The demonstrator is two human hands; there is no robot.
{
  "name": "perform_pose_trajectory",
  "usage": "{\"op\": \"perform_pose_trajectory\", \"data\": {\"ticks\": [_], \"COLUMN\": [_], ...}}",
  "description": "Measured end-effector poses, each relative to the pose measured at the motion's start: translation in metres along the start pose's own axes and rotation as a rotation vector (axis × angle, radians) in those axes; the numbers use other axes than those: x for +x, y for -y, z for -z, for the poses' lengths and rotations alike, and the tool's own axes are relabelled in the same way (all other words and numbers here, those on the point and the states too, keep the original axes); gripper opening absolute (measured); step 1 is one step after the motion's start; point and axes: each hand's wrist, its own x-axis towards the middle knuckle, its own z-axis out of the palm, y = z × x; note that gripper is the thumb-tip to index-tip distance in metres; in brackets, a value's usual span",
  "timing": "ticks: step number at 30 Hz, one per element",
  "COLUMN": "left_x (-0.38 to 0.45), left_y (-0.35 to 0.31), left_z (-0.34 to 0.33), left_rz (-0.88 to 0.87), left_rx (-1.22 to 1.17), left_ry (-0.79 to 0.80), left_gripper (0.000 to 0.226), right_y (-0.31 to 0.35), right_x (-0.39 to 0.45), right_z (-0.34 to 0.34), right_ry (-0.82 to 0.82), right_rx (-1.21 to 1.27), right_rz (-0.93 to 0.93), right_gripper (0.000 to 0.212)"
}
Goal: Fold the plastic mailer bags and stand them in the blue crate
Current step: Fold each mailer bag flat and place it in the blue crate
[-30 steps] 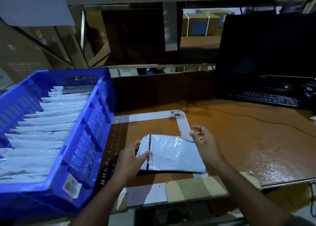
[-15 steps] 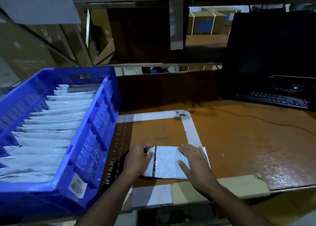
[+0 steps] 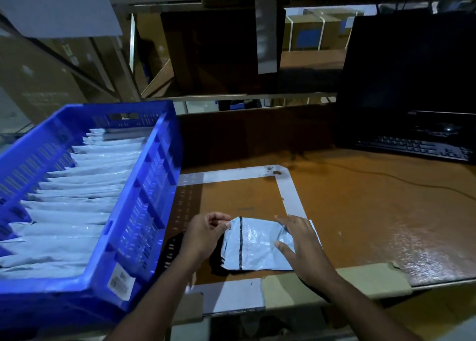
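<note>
Blue crate, left, holds folded bags on edge. On the table, a folded mailer bag lies between the hands: left hand pinches its left corner; right hand presses flat, fingers straight.

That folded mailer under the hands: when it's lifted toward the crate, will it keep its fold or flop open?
Probably floppy: the mailer bag is thin crinkled film, and the right hand presses it flat, so it may spring open. Its glossy sheen suggests slipperiness; the left hand pinches its left edge. Likely very light, like the bags standing in the blue crate.
</note>
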Motion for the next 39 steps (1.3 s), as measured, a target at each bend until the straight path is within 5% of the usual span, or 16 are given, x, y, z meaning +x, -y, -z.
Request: {"op": "perform_pose_trajectory", "data": {"ticks": [3, 7, 14, 20, 27, 33, 39], "left_x": [-0.003, 0.004, 0.006, 0.003, 0.008, 0.001, 0.004], "left_y": [-0.001, -0.002, -0.006, -0.006, -0.002, -0.003, -0.003], "left_z": [-0.002, 0.011, 0.008, -0.004, -0.001, -0.003, -0.001], "left_rz": [-0.171, -0.136, -0.096, 0.107, 0.135, -0.043, 0.013], "left_rx": [0.378, 0.226, 0.198, -0.219, -0.412, -0.036, -0.188], "left_ry": [-0.164, -0.27, 0.04, 0.239, 0.261, 0.031, 0.033], "left_gripper": [0.008, 0.014, 0.015, 0.028, 0.022, 0.021, 0.016], "right_y": [0.0, -0.003, -0.001, -0.002, -0.005, -0.006, -0.006], "right_x": [0.0, 0.001, 0.0, 0.0, 0.0, 0.001, 0.001], "right_z": [-0.001, -0.001, -0.002, -0.002, -0.002, -0.004, -0.005], "right_ry": [-0.002, -0.016, -0.024, -0.028, -0.024, -0.025, -0.028], "right_rx": [0.0, -0.019, -0.039, -0.028, -0.038, -0.05, -0.054], "right_rz": [-0.003, -0.014, -0.025, 0.008, 0.001, -0.024, -0.015], "right_gripper": [0.053, 0.054, 0.052, 0.049, 0.05, 0.051, 0.051]}}
